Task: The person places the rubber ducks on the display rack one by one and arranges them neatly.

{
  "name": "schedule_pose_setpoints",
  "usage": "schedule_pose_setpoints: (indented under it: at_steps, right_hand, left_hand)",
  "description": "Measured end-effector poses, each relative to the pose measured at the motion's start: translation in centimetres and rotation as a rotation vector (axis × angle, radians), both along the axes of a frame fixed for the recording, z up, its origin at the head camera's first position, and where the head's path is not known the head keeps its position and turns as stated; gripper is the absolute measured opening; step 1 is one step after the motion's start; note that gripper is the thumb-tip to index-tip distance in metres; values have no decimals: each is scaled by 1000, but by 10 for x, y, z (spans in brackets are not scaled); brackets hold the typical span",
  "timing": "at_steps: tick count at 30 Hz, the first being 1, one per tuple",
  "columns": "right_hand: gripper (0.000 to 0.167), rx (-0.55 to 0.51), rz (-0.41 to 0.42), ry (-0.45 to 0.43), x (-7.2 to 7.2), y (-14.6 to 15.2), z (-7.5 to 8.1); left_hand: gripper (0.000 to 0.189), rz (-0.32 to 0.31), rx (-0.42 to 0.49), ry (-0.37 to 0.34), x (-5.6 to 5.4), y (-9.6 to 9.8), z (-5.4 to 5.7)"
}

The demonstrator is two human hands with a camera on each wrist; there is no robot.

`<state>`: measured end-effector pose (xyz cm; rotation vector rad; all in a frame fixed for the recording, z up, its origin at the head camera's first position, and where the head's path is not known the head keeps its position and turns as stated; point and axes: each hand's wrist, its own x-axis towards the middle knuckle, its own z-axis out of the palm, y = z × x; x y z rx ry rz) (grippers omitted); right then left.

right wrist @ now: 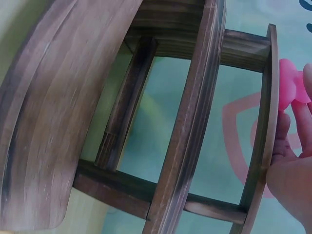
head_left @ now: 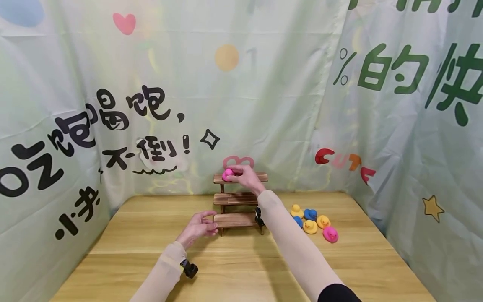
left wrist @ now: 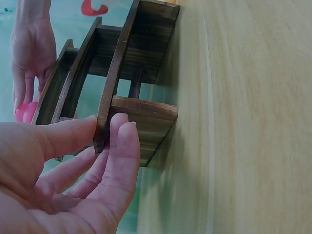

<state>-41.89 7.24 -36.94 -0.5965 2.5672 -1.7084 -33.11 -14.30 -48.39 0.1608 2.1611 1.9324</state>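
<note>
A small wooden three-step display shelf [head_left: 235,219] stands on the table. My right hand [head_left: 247,178] is at its top step, fingers and thumb around a pink rubber duck [head_left: 227,175] at the left end of that step. In the right wrist view the pink duck [right wrist: 288,85] sits right against the top board, with my right hand [right wrist: 292,170] partly cut off by the frame. My left hand [head_left: 198,227] pinches the left end of the bottom step; in the left wrist view its thumb and fingers [left wrist: 127,151] close on the board's edge.
Right of the shelf, a group of rubber ducks lies on the table [head_left: 151,235]: yellow ones [head_left: 310,227], blue ones [head_left: 310,214] and a pink one [head_left: 331,234]. A printed curtain [head_left: 256,117] hangs behind and at both sides.
</note>
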Motion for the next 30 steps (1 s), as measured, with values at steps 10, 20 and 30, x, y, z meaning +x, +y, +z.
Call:
schedule_pose_setpoints:
  at_steps: [10, 20, 30]
  right_hand:
    - [48, -16, -1, -24, 1, -3, 1]
    - [49, -34, -5, -17, -2, 0, 0]
    - [48, -13, -14, -13, 0, -6, -2]
  left_hand:
    - [54, 3, -3, -6, 0, 0, 1]
    - [54, -6, -1, -7, -3, 3, 2]
    - [55, -11, 2, -5, 1, -1, 1]
